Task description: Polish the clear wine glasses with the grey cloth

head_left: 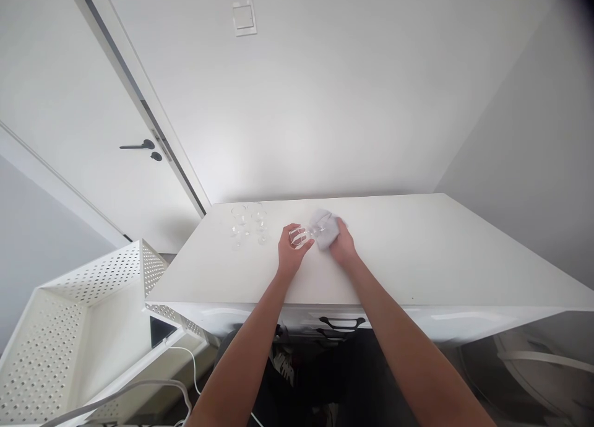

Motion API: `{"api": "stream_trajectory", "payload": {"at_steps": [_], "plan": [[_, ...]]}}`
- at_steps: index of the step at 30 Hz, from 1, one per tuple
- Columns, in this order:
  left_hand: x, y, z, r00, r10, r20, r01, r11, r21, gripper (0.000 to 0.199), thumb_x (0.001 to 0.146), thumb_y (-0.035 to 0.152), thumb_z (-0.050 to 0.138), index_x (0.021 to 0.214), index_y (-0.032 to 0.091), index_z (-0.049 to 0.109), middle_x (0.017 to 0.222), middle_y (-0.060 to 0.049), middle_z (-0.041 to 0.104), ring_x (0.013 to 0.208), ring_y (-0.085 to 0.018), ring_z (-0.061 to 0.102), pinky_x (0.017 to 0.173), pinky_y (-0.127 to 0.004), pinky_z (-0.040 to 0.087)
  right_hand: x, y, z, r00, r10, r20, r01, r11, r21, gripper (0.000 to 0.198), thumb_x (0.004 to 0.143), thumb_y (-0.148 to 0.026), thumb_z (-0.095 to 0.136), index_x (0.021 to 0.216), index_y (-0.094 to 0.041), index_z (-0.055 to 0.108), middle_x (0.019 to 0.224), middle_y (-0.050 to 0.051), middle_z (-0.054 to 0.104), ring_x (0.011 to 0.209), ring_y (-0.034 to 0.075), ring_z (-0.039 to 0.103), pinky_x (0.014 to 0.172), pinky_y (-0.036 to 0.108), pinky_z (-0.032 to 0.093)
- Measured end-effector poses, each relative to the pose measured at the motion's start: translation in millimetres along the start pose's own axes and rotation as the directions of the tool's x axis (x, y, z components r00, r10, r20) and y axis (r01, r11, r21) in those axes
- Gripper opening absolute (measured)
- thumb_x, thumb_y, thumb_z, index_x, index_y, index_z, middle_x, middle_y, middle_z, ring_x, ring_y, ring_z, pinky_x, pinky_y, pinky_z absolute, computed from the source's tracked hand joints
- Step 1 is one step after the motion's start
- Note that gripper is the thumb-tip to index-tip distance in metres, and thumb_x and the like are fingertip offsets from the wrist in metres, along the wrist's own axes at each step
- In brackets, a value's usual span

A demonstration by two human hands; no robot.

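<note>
A clear stemmed glass [299,235] lies sideways in the air over the white cabinet top, its bowl to the left. My left hand [288,252] curls its fingers around the bowl. My right hand [344,244] grips a light grey-white cloth [327,236], which is against the foot end of the glass. Part of the foot is hidden by the cloth. To the left, several more clear stemmed glasses [258,216] stand upright on the cabinet top, close together.
The white cabinet [408,254] has drawers with black handles [342,323] at its front. A white perforated rack [44,334] stands at the lower left, with cables [139,383] near it. A white door [93,117] and a wall switch [244,17] are beyond.
</note>
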State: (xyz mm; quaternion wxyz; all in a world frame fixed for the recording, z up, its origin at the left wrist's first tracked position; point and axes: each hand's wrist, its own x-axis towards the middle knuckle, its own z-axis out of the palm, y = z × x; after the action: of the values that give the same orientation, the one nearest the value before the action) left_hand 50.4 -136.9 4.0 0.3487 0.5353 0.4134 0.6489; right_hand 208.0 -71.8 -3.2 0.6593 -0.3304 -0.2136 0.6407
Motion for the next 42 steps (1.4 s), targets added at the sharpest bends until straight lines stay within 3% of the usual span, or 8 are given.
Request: {"api": "stream_trajectory", "payload": {"at_steps": [4, 10, 16, 23, 29, 35, 39, 42], "plan": [[0.2, -0.1, -0.2, 1.000, -0.014, 0.003, 0.014, 1.000, -0.011, 0.049, 0.078, 0.033, 0.085, 0.119, 0.028, 0.059, 0.129, -0.008, 0.058, 0.121, -0.025, 0.065, 0.102, -0.048, 0.059, 1.3, 0.3, -2.2, 0.999, -0.045, 0.014, 0.044, 0.999, 0.030, 0.028, 0.100, -0.043, 0.054, 0.108, -0.024, 0.073, 0.125, 0.002, 0.073, 0.122, 0.018, 0.066, 0.109, 0.035, 0.052], [0.8, 0.0, -0.6, 1.000, -0.006, -0.009, 0.006, 1.000, 0.008, 0.050, 0.078, 0.032, 0.084, 0.121, 0.028, 0.059, 0.130, -0.008, 0.059, 0.121, -0.024, 0.065, 0.104, -0.047, 0.058, 3.1, 3.5, -4.3, 1.000, 0.031, -0.004, -0.031, 0.999, -0.015, 0.024, 0.097, -0.044, 0.060, 0.105, -0.025, 0.073, 0.123, 0.002, 0.074, 0.122, 0.020, 0.067, 0.107, 0.038, 0.055], [0.6, 0.8, -0.4, 1.000, -0.009, -0.020, 0.009, 1.000, -0.002, 0.050, 0.077, 0.032, 0.085, 0.121, 0.028, 0.059, 0.130, -0.008, 0.059, 0.121, -0.024, 0.065, 0.104, -0.048, 0.058, 1.3, -0.2, -1.7, 0.999, -0.021, -0.027, 0.022, 0.999, 0.026, 0.022, 0.098, -0.041, 0.059, 0.105, -0.024, 0.073, 0.126, 0.002, 0.073, 0.122, 0.018, 0.066, 0.110, 0.034, 0.053], [0.7, 1.4, -0.6, 1.000, 0.004, -0.020, -0.004, 1.000, 0.007, 0.051, 0.078, 0.033, 0.084, 0.122, 0.028, 0.059, 0.130, -0.008, 0.060, 0.123, -0.025, 0.064, 0.105, -0.049, 0.058, -3.1, -2.0, 0.8, 0.997, 0.067, -0.031, -0.068, 0.997, -0.022, 0.023, 0.097, -0.042, 0.061, 0.105, -0.024, 0.073, 0.127, 0.003, 0.073, 0.125, 0.020, 0.065, 0.111, 0.036, 0.052], [-0.1, 2.8, -0.6, 1.000, -0.004, -0.002, 0.004, 1.000, -0.003, 0.050, 0.077, 0.034, 0.085, 0.120, 0.027, 0.061, 0.130, -0.009, 0.061, 0.123, -0.026, 0.064, 0.104, -0.050, 0.058, 2.0, 1.4, -2.7, 1.000, -0.004, -0.020, 0.004, 1.000, 0.015, 0.023, 0.097, -0.043, 0.061, 0.104, -0.024, 0.073, 0.126, 0.003, 0.073, 0.124, 0.020, 0.065, 0.111, 0.036, 0.052], [-0.2, 3.5, -0.4, 1.000, 0.002, -0.020, -0.002, 1.000, 0.012, 0.051, 0.077, 0.034, 0.085, 0.121, 0.028, 0.061, 0.131, -0.009, 0.061, 0.122, -0.026, 0.064, 0.104, -0.050, 0.058, -1.3, 0.1, -1.3, 0.997, 0.075, -0.008, -0.075, 0.996, -0.040, 0.025, 0.097, -0.045, 0.062, 0.104, -0.024, 0.072, 0.125, 0.005, 0.073, 0.125, 0.021, 0.065, 0.110, 0.039, 0.052], [0.2, 2.7, -1.0, 0.999, -0.004, -0.035, 0.005, 1.000, 0.010, 0.050, 0.078, 0.034, 0.085, 0.121, 0.028, 0.061, 0.132, -0.008, 0.060, 0.122, -0.025, 0.064, 0.104, -0.050, 0.058, -1.7, -0.8, -0.5, 1.000, 0.010, -0.016, -0.010, 1.000, -0.002, 0.024, 0.097, -0.044, 0.061, 0.104, -0.024, 0.073, 0.128, 0.004, 0.072, 0.125, 0.019, 0.065, 0.111, 0.035, 0.051], [0.4, 2.7, -1.0, 1.000, -0.001, -0.003, 0.001, 1.000, 0.004, 0.050, 0.078, 0.033, 0.085, 0.121, 0.028, 0.061, 0.131, -0.009, 0.060, 0.123, -0.025, 0.064, 0.105, -0.050, 0.057, -2.6, -1.2, 0.3, 0.999, 0.032, -0.006, -0.032, 0.999, -0.013, 0.026, 0.098, -0.045, 0.059, 0.104, -0.023, 0.073, 0.128, 0.004, 0.073, 0.125, 0.019, 0.065, 0.113, 0.036, 0.050]]}}
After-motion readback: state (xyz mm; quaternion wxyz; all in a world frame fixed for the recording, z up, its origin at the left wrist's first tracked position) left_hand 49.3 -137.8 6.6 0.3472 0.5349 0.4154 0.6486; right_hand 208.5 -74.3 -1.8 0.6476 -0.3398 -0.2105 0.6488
